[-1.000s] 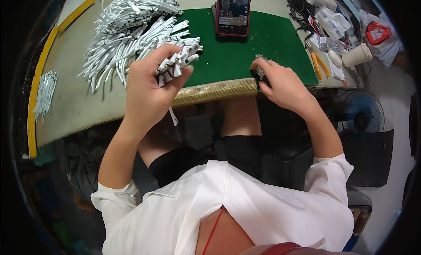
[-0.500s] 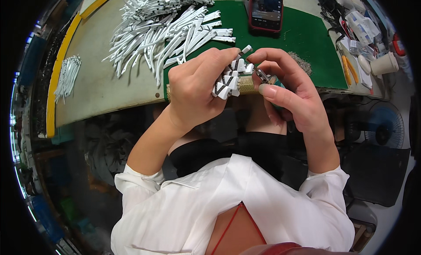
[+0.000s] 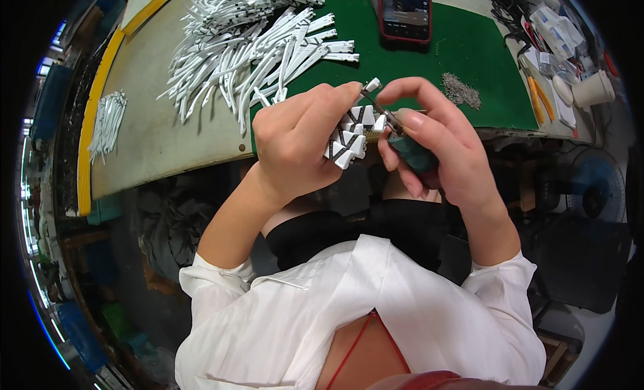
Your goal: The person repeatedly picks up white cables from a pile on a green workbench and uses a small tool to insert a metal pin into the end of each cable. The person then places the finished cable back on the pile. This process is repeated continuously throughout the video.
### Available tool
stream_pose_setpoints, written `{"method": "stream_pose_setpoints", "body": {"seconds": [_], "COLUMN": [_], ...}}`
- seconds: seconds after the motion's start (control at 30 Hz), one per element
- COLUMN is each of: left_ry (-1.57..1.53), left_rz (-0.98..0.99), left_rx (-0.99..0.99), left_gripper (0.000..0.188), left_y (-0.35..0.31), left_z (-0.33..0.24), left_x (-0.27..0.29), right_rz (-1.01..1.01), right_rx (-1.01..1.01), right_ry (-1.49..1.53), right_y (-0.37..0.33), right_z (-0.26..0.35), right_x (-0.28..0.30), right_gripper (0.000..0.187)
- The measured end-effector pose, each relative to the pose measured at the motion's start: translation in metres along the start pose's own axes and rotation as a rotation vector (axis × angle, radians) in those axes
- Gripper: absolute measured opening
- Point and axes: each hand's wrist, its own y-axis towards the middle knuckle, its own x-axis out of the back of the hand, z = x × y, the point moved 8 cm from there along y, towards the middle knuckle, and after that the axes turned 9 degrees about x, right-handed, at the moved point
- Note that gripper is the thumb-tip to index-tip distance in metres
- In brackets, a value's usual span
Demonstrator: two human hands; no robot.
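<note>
My left hand (image 3: 293, 135) is closed round a bunch of white eyeglass temples (image 3: 349, 140); their blunt ends with dark hinge parts stick out beside the thumb. One temple end stands a little apart at the fingertips. My right hand (image 3: 453, 138) grips a screwdriver (image 3: 414, 154) by its dark green handle. Its metal shank points left and reaches that temple end; whether the tip touches is too small to tell. On the table beyond lies a big loose heap of similar white temples (image 3: 231, 61). A small pile of tiny grey metal screws (image 3: 461, 91) sits on the green mat (image 3: 469, 51).
A phone in a red case (image 3: 405, 14) stands at the mat's far side. Orange-handled pliers (image 3: 539, 98), a white cup (image 3: 593, 90) and dark cables (image 3: 508, 11) crowd the right end. A smaller bundle of white pieces (image 3: 107, 125) lies left, near the yellow table edge (image 3: 90, 131).
The screwdriver has swung round in my right hand, so its shank points to the temple end and the green handle shows. Both hands have shifted only slightly.
</note>
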Motion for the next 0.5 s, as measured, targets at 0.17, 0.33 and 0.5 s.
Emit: {"method": "stream_pose_setpoints", "body": {"seconds": [0.17,0.33,0.5], "left_ry": [0.012,0.198,0.352], "left_rz": [0.086,0.193,0.015], "left_rx": [0.066,0.175,0.447], "left_gripper": [0.041,0.047,0.038], "left_y": [-0.005,0.002,0.021], "left_z": [0.007,0.02,0.054], "left_x": [-0.008,-0.016,0.03], "right_rz": [-0.076,-0.115,-0.002], "right_rx": [0.164,0.64,0.707], "right_ry": [-0.402,-1.265,-1.48], "right_y": [0.003,0.009,0.038], "right_z": [0.001,0.021,0.045], "right_x": [0.006,-0.011,0.022], "right_gripper": [0.026,0.049,0.05]}}
